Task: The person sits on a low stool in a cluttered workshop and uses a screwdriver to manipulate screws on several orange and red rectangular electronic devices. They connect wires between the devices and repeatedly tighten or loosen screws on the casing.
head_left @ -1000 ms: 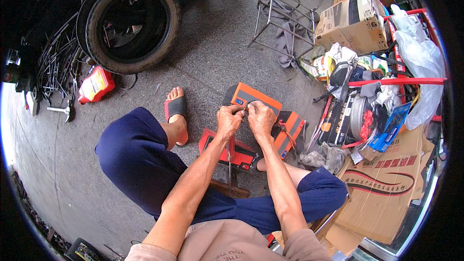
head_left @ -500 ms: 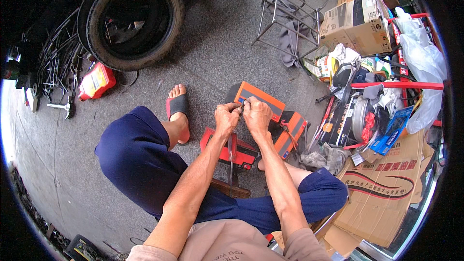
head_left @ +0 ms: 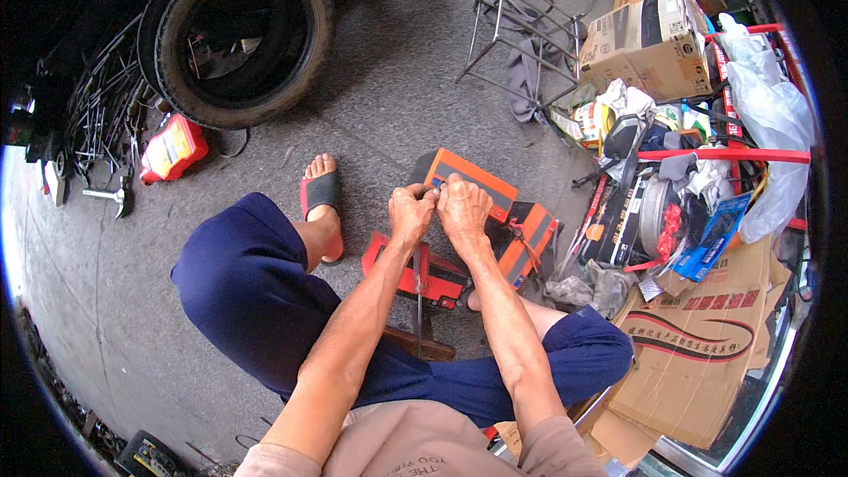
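Ahead of our 2 bare hands, we have an orange block with a grey stripe point(head_left: 483, 178), its long axis slanting from upper left to lower right, crosswise to our reach. Its lower-right end points toward another orange piece point(head_left: 533, 234). The left hand point(head_left: 412, 214) is by the block's near left end and the right hand point(head_left: 465, 208) overlaps its near edge, so most of the block lies just beyond them. The fingers of both hands are curled, fingertips nearly meeting; we cannot tell what, if anything, they grip. Nearer our lap, a red-and-black case point(head_left: 437, 276) slants the same way, with a thin metal rod point(head_left: 420, 305) pointing toward us.
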Available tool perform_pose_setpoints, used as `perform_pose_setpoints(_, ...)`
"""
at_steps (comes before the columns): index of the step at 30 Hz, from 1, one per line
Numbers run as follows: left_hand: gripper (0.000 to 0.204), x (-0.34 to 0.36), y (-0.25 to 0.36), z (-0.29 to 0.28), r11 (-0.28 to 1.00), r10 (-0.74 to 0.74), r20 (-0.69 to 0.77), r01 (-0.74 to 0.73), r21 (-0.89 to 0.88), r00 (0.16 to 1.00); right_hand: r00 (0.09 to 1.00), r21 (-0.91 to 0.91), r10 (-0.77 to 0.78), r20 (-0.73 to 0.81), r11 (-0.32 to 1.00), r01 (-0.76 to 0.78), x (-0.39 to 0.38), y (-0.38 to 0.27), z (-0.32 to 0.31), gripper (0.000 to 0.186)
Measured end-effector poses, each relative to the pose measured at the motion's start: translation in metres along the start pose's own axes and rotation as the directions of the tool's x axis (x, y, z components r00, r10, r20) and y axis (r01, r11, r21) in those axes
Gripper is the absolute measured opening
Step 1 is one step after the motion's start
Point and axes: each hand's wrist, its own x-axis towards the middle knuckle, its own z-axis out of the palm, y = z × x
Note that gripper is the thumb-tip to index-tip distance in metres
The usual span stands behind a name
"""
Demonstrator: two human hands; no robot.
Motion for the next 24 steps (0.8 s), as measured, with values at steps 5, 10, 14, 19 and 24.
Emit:
perform_pose_setpoints(5, 0.025, 0.004, -0.006, 0.004, 0.999, 0.037, -0.034, -0.036, 0.022, 0.999, 1.0, 0.024, 0.027, 0.0, 0.999, -0.027, -0.001, -0.002, 0.001, 0.019)
perform_pose_setpoints(10, 0.024, 0.005, -0.007, 0.005, 0.996, 0.069, -0.067, -0.065, 0.057, 0.995, 0.996, 0.025, 0.066, 0.057, 0.997, -0.067, 0.001, -0.003, 0.001, 0.017)
perform_pose_setpoints(14, 0.024, 0.006, -0.01, 0.007, 0.995, 0.085, -0.072, -0.081, 0.055, 0.994, 0.997, 0.026, 0.071, 0.008, 0.997, -0.072, 0.001, -0.003, 0.003, 0.02)
perform_pose_setpoints(19, 0.022, 0.007, -0.011, 0.006, 0.996, 0.085, -0.055, -0.082, 0.046, 0.995, 0.995, 0.014, 0.088, 0.051, 0.996, -0.088, 0.0, -0.004, 0.002, 0.017)
perform_pose_setpoints(24, 0.021, 0.009, -0.012, 0.005, 0.998, 0.05, -0.026, -0.049, 0.031, 0.998, 0.997, 0.024, 0.067, 0.032, 0.997, -0.068, -0.002, -0.005, 0.004, 0.015)
